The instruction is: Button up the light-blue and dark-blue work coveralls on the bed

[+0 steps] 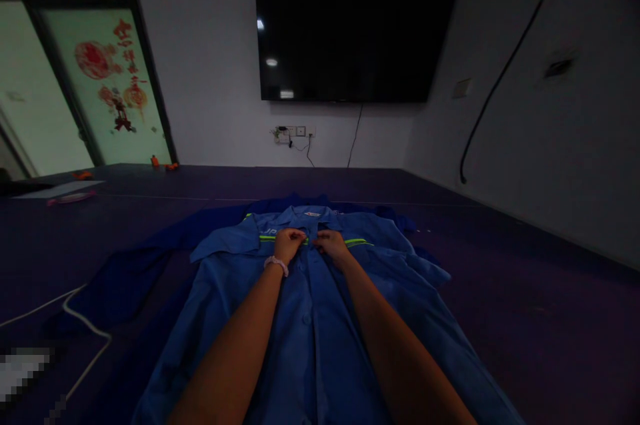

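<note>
A blue short-sleeved work shirt (340,318) with yellow-green stripes across its chest lies front up, its collar pointing away from me. My left hand (290,243), a scrunchie (277,265) around its wrist, pinches the edge of the shirt's front opening just below the collar. Close beside it, my right hand (331,245) has its fingers closed on the opposite edge. Small buttons run down the front below both hands. Beneath the shirt is a darker blue garment (130,268), spread out to the left and behind.
The purple floor (525,318) surrounds the garments. A white cable (90,325) runs at the left, near a pixelated patch. Farther back lie a pink object (71,198) and small orange items (171,166). A television (357,35) hangs on the far wall.
</note>
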Tool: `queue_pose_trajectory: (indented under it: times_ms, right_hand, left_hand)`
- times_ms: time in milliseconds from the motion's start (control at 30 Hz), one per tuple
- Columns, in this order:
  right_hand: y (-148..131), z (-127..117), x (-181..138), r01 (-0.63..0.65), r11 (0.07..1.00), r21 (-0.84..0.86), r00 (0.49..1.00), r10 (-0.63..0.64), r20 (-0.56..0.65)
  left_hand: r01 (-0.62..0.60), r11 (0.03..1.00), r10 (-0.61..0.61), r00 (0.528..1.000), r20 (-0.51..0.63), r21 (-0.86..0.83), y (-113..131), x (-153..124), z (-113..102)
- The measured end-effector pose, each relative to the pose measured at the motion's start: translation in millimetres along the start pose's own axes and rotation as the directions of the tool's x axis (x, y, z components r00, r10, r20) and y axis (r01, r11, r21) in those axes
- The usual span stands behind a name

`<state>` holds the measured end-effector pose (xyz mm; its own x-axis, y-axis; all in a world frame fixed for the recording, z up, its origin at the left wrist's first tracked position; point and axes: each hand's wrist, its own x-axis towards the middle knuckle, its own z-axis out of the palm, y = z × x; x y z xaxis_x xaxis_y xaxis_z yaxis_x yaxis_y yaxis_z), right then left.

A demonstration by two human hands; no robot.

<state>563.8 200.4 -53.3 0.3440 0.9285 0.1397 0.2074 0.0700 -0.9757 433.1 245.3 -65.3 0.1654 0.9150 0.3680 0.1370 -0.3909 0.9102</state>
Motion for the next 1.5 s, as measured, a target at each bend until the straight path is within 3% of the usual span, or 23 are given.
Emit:
queue_pose_trajectory:
  times_ms: [400,900,1233,1500]
  right_hand:
    - [-1.1,0.3,-2.2,0.034,0.998,0.058,0.997,-0.038,0.067]
    - [-7.7,2.9,-4.0,-0.023,1.000,-0.009,1.000,0.023,0.020]
    - [-3.5,3.3,-1.6,-0.007,0.999,0.037,1.000,0.007,0.006]
    - [-4.2,5.1,-5.5,0.048,0.999,-0.022,0.999,-0.048,0.019]
  left_hand:
    - [-0.078,0.995,0.077,0.997,0.011,0.070,-3.5,2.5,1.0]
    - [-0.160,0.984,0.159,0.987,0.020,0.075,-2.7,3.0,0.5]
    - [-0.150,0.986,0.149,0.989,0.023,0.076,-3.4,2.6,1.1]
    - [-0.134,0.987,0.131,0.991,0.038,0.090,0.4,0.8,0.0]
